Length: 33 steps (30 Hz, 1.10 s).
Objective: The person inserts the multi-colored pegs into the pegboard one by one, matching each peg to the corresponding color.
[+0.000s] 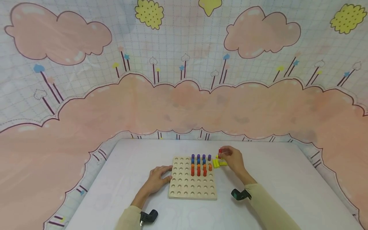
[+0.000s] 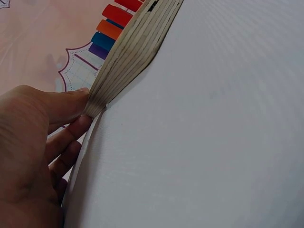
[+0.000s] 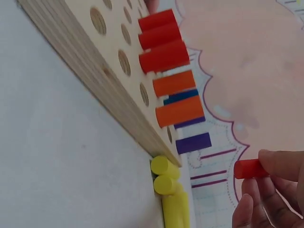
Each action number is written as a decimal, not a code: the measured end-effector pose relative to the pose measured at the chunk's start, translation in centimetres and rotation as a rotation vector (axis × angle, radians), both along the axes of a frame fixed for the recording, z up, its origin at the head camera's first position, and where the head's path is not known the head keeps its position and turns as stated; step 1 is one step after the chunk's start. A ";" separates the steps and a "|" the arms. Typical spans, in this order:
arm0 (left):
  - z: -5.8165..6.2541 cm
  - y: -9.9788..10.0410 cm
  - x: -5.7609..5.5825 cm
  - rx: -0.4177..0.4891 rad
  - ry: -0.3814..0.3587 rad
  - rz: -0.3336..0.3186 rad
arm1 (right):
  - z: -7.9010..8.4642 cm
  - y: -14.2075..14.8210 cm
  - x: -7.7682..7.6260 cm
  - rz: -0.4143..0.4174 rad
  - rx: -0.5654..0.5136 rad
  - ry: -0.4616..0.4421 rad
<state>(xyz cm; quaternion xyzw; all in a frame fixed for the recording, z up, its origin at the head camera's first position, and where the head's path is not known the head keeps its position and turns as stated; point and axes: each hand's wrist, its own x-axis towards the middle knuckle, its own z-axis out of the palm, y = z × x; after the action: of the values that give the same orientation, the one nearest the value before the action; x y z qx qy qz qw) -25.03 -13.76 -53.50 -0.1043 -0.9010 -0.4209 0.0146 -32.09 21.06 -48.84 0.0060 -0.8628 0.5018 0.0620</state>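
1. The white table (image 1: 287, 179) fills the lower view, backed by a pink cloud-printed cloth (image 1: 184, 105), and that's the stage.
2. Centre table sits the pale square wooden pegboard (image 1: 192, 187), rows of round holes, mostly open on the near and left side.
3. And there's the left hand (image 1: 157, 181), flat on the table at the board's left edge; the left wrist view shows its fingertips (image 2: 78, 124) straight and touching the board's layered side (image 2: 123, 61), nothing gripped.
4. Over to the right hand (image 1: 234, 159), up just beyond the board's far right corner, fingers curled and pinching a short red cylindrical peg (image 3: 251, 169), clear of the board and held in the air.
5. Standing in the board: purple pegs (image 1: 201, 157) at the far row, then blue pegs (image 1: 198, 161), then orange pegs (image 1: 204, 166) and tall red pegs (image 1: 198, 172).
6. Lying loose on the table beside the board's right edge, a few yellow pegs (image 3: 167, 183).
7. The risk, judging from here: the grip covers only one end of the red peg, so it could tip and slip; a hand coming low across could knock the standing pegs, and the board may slide if the left hand's touch is too light.
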 end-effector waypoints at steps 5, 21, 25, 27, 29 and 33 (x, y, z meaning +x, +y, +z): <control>0.0 0.0 0.2 -0.009 0.021 -0.014 | -0.1 0.1 1.3 0.017 -0.013 0.029; -0.1 0.1 0.0 -0.014 0.000 0.012 | -1.2 -1.6 4.3 0.056 -0.068 0.062; -0.1 0.1 -0.1 -0.015 0.002 0.010 | -1.4 -2.0 4.7 0.060 -0.056 0.059; 0.0 0.1 -0.2 -0.015 0.001 0.006 | -1.6 -2.2 4.8 0.065 -0.054 0.045; 0.1 0.0 -0.2 -0.017 0.011 -0.001 | -1.7 -2.3 5.0 0.075 -0.054 0.031; 0.3 0.0 -0.3 -0.029 0.020 -0.012 | -1.9 -2.6 5.1 0.103 -0.071 0.035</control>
<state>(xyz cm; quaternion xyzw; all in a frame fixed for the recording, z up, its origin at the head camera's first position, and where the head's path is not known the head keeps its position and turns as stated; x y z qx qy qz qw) -25.36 -13.80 -53.20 -0.1142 -0.9062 -0.4067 0.0195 -26.95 18.46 -50.79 0.0572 -0.8417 0.5344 0.0514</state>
